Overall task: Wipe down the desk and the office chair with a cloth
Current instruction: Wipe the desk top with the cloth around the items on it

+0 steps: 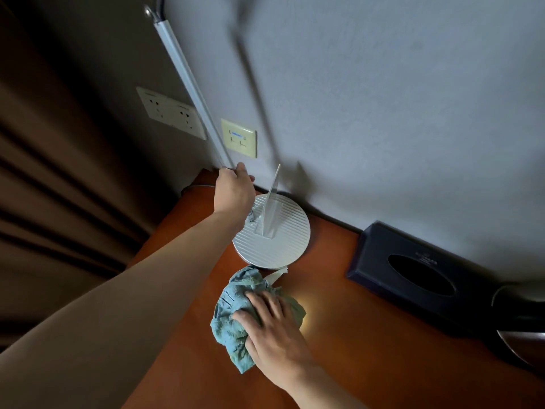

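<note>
So the cloth (236,308), a crumpled teal-blue rag, sits on the reddish-brown wooden desk (354,335), right in front of the lamp base and almost touching its near edge. The right hand (274,329) is flat on top of it, fingers spread and mostly straight, pressing the rag down onto the desktop rather than bunching it up.

Just behind the rag is a round white lamp base (272,234) with ribbed lines across the top and a flat, thin clear-looking stem (272,199) rising out of the middle. A small white tag or strip pokes out from under the base's near edge, beside the rag.

The left hand (234,191) reaches way forward over the left side of the lamp base, up by the back corner of the desk. Its fingers are curled, and it seems to be holding something at the base of the lamp, but the hand itself hides it, so I honestly can't tell what it has, if anything.

Off to the right against the wall sits a dark navy tissue box (413,270) with an oval opening, well apart from the rag. On the wall behind there's a cream wall plate (239,138), a white double socket (171,112) further left, and a white cable conduit (188,81) running down to the desk corner. Brown curtains (53,187) hang on the far left.
</note>
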Tool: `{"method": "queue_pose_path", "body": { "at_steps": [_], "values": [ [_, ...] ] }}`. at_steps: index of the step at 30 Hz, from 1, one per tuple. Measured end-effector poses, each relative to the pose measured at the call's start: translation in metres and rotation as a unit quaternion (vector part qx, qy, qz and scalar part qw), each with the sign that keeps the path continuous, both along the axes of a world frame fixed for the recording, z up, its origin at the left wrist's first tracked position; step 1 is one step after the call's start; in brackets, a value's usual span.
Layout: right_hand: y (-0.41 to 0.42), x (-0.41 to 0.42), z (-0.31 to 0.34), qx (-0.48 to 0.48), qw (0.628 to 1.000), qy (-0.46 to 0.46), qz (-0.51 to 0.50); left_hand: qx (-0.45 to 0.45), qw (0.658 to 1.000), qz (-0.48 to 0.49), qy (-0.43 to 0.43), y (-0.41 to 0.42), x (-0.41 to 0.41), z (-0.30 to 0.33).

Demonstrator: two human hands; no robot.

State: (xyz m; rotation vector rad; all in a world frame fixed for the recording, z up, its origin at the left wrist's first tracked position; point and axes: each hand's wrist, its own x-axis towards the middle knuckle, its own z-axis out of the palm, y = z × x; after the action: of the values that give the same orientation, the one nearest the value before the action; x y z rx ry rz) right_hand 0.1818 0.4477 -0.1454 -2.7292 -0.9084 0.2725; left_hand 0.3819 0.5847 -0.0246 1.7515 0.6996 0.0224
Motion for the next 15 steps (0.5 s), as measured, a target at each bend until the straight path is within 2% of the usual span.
{"method": "queue_pose_path", "body": {
  "at_steps": [8,15],
  "values": [
    [-0.011,-0.001,-0.001,-0.006,1.0,0.011,-0.005,-0.024,0.999,-0.042,-0.006,-0.052,-0.008,-0.001],
    [-0.004,0.004,-0.003,0.012,1.0,0.011,-0.017,-0.038,0.999,-0.032,-0.011,-0.07,-0.013,-0.001]
  ]
}}
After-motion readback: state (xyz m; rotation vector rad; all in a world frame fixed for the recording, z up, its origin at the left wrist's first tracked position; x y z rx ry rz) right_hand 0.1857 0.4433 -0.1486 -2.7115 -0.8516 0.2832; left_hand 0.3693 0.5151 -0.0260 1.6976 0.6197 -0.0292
